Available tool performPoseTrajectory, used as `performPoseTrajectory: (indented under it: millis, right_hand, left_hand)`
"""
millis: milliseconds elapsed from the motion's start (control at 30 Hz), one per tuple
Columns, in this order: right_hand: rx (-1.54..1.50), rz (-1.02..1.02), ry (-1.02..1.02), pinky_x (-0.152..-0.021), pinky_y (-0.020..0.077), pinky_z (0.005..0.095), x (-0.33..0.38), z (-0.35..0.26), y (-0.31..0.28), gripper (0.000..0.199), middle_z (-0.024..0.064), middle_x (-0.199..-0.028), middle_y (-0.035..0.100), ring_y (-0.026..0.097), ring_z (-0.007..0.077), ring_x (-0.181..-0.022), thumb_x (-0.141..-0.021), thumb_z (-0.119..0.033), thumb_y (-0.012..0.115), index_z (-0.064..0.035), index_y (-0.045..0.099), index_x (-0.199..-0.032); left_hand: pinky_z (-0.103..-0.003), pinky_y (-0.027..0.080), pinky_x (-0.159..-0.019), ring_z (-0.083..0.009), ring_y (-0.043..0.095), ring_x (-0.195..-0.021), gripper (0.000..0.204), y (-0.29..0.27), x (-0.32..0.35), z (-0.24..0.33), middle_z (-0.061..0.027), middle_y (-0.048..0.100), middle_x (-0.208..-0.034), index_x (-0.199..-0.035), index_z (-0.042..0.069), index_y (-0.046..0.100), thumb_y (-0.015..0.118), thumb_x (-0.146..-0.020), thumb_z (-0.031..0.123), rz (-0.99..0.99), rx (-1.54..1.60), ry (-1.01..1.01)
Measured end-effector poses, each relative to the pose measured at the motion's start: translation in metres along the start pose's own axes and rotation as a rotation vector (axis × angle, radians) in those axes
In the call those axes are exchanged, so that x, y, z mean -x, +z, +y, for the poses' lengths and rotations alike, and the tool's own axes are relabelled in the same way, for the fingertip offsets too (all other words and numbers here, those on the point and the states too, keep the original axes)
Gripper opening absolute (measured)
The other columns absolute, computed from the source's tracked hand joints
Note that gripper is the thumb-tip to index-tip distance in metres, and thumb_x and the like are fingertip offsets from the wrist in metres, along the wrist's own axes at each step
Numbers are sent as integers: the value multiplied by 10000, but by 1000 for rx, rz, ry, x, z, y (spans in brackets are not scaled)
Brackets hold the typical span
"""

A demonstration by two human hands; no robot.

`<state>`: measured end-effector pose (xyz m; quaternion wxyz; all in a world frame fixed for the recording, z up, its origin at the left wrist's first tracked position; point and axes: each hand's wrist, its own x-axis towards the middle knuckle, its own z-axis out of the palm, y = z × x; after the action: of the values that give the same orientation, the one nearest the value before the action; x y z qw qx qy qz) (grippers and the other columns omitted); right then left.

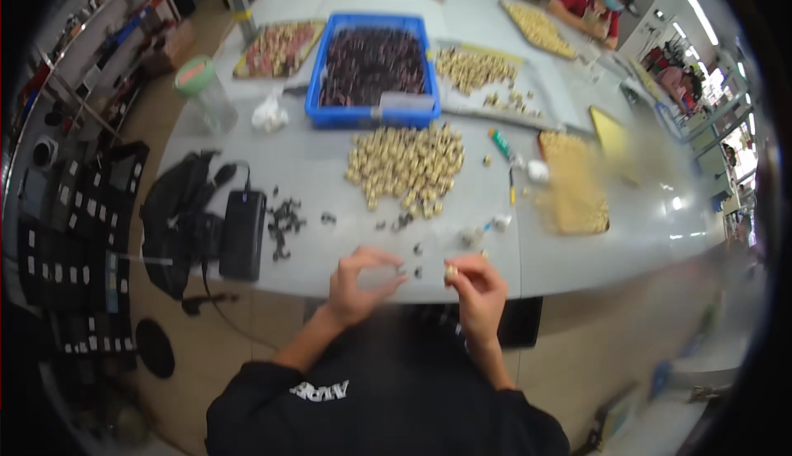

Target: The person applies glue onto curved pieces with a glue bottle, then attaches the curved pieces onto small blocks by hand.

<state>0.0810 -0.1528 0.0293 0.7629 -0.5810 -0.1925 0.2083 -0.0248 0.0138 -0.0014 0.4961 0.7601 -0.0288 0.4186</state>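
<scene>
My left hand (356, 286) is above the near edge of the table, its thumb and forefinger curved toward each other around what looks like a small black piece (402, 270). Just across from it, my right hand (480, 288) pinches a small pale gold part (450, 273) between thumb and fingertips. Two loose black pieces (418, 273) lie on the table between the hands. Beyond them spreads a large pile of pale gold parts with dark spots (404, 167). Left of my left hand are scattered small black pieces (285, 223).
A blue bin (312, 97) of dark pieces stands behind the pile. A black power bank (243, 233), a black bag (177, 217) and a lidded bottle (202, 93) are at left. A brown tray (577, 184) and a green tube (500, 144) lie right. A masked person (590, 6) sits far right.
</scene>
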Motion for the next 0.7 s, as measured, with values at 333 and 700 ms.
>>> performPoseTrajectory:
  millis: [333,700]
  right_hand:
    - [-342,-218,289,-761,503,271,-9,0,14,189,122,-957,634,614,161,-868,-805,42,653,33,589,-982]
    - [-437,-381,481,-812,487,318,-2,4,9,156,111,-935,621,604,182,-900,-817,12,650,14,564,-947]
  left_hand:
    - [-356,520,-718,-273,631,-849,545,-3,-13,11,-188,614,-963,-1053,96,344,763,-723,-16,-80,93,119]
    - [-368,513,-730,-302,620,-900,523,0,-9,15,-151,658,-930,-1000,101,357,784,-707,30,-129,69,121]
